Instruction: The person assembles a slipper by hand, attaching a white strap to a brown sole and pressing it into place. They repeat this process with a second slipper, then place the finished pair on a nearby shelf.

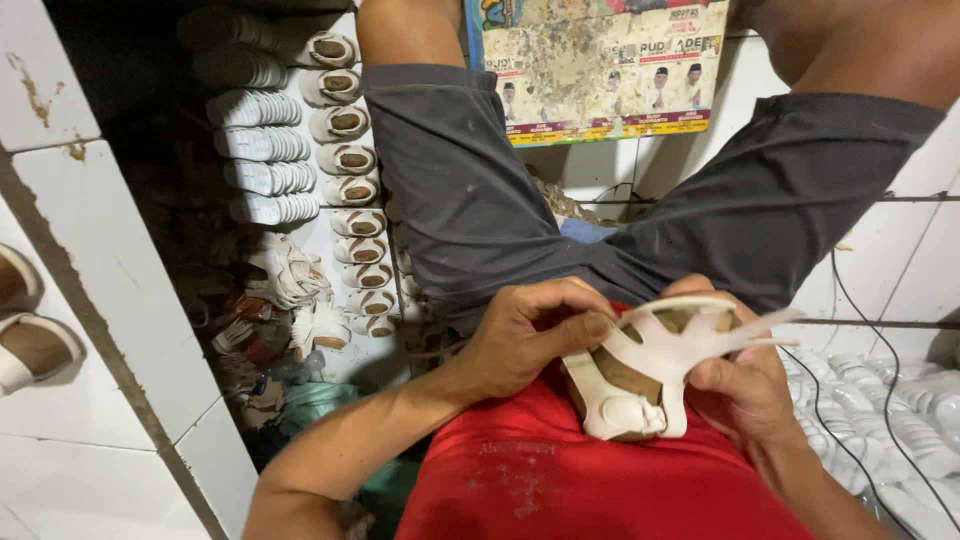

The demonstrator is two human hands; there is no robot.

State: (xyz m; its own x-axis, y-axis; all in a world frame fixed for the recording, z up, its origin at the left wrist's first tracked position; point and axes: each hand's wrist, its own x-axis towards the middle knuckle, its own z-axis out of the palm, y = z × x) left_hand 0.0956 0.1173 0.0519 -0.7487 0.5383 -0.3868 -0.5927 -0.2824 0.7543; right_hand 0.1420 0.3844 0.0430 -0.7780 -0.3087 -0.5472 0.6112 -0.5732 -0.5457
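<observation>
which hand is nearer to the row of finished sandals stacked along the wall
Left. The left hand grips the near side of the cream sandal, on the side toward the row of sandals. The right hand holds the sandal's far side, farther from the row.

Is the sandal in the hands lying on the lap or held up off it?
Held up. The cream sandal is gripped by the left hand and right hand, sole tilted sideways, straps facing the camera.

One head-worn view looks steeply down, close over the person's lap.
</observation>
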